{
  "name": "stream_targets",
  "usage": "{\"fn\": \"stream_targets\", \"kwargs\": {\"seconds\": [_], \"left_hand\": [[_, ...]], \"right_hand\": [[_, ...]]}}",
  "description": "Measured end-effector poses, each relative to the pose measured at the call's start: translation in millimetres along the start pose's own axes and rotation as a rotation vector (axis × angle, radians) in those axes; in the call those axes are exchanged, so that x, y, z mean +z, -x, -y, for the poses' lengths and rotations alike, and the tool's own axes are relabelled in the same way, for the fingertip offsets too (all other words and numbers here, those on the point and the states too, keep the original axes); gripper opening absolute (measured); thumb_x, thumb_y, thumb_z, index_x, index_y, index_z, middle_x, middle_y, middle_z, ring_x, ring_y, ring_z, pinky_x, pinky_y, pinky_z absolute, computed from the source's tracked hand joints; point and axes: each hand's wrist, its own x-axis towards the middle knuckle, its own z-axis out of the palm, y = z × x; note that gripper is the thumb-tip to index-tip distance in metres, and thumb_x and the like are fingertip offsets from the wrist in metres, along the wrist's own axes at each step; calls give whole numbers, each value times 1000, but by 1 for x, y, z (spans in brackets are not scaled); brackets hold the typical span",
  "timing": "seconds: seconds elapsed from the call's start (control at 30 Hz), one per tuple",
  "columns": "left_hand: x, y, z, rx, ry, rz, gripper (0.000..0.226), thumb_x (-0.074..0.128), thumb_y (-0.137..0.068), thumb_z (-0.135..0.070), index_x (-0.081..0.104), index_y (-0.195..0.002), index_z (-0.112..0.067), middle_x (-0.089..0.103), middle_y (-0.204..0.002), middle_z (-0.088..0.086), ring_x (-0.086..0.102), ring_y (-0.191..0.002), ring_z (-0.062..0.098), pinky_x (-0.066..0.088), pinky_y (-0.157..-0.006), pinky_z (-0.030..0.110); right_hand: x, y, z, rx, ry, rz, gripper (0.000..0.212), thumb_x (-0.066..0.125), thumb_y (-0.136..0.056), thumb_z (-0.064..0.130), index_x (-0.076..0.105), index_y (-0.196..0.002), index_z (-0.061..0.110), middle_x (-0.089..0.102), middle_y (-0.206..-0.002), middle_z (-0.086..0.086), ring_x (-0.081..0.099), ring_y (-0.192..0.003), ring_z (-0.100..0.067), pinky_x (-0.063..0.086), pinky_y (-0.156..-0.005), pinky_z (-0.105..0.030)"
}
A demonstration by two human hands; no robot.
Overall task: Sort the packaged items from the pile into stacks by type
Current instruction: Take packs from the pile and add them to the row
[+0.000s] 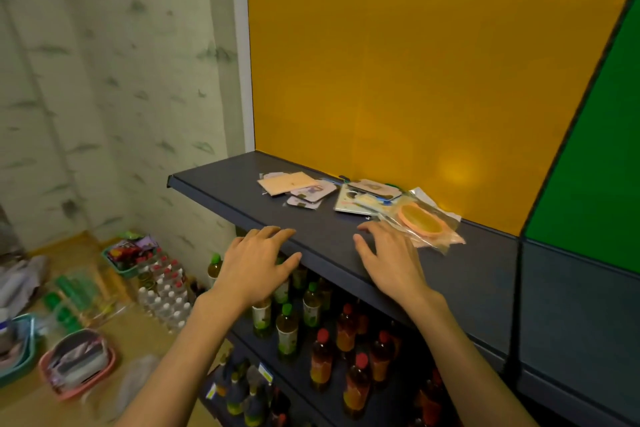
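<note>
The packaged items lay on the dark shelf (346,236) against the yellow back panel (415,62): a beige and pink group (294,185) to the left, a mixed pile (370,196) to the right with a clear bag holding an orange oval (424,224) at its near edge. The left hand (258,265) hovered at the shelf's front lip, fingers spread and empty; the right hand (388,255) rested flat on the shelf just beside the bag, fingers apart

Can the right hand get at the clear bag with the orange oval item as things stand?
Probably yes. The right hand lies open on the shelf right beside the clear bag, with nothing between them; only the bag's far end is tucked by other packets.
</note>
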Motion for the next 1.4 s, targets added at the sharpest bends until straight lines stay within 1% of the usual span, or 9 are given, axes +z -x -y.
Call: {"fn": "stream_targets", "kwargs": {"seconds": [0.3,0.43,0.57,0.77,0.93,1.03,1.17,1.27,1.4], "left_hand": [[12,-109,95,31,-23,47,59,36,-95,-64,37,-147,-36,48,-147,-6,50,-128,20,45,-101,44],[25,-149,124,41,8,60,59,37,-95,-63,40,-146,-35,49,-145,-5,49,-128,21,44,-101,45],[42,-188,143,55,44,97,62,39,-93,-65,37,-148,-35,46,-149,-2,46,-132,22,40,-105,47],[60,-242,164,129,88,131,73,38,-89,-73,35,-149,-32,46,-149,2,46,-131,26,38,-105,49],[72,-279,180,117,75,285,93,34,-77,-88,23,-153,-35,37,-154,4,40,-136,29,34,-107,51],[81,-292,185,105,96,323,103,34,-67,-94,23,-151,-35,42,-151,4,43,-133,30,35,-105,53],[84,-298,185,69,159,327,106,48,-64,-91,34,-148,-29,49,-144,6,48,-128,28,41,-103,48],[85,-305,189,34,245,326,119,52,-46,-93,41,-144,-27,54,-136,7,50,-121,27,45,-99,42],[84,-316,197,-1,214,340,105,71,-57,-80,49,-135,-13,53,-133,12,42,-126,31,34,-104,41]], "right_hand": [[59,-115,32,59,-33,-25,31,46,-100,43,59,-123,26,61,-120,4,59,-107,-17,51,-84,-38],[77,-141,36,99,20,-12,27,46,-100,42,58,-120,28,61,-115,4,58,-104,-16,50,-81,-36],[91,-158,41,133,62,9,30,48,-100,41,58,-124,27,61,-117,3,58,-106,-16,51,-84,-35],[109,-179,52,229,116,-5,32,48,-100,40,56,-127,25,62,-115,1,59,-102,-17,52,-83,-36],[123,-195,62,342,144,-6,31,46,-101,39,55,-126,24,61,-113,0,58,-102,-18,50,-84,-35],[131,-204,67,397,151,-13,33,47,-100,38,54,-128,21,61,-113,-2,58,-104,-20,49,-85,-35],[141,-214,72,474,160,-9,38,50,-99,37,53,-131,15,61,-121,-8,56,-111,-24,46,-89,-37],[144,-220,75,524,158,6,41,51,-98,38,52,-131,14,60,-126,-10,55,-115,-26,46,-92,-38],[149,-225,74,616,171,34,55,54,-95,50,50,-133,10,59,-130,-13,54,-118,-29,45,-94,-39]]}}
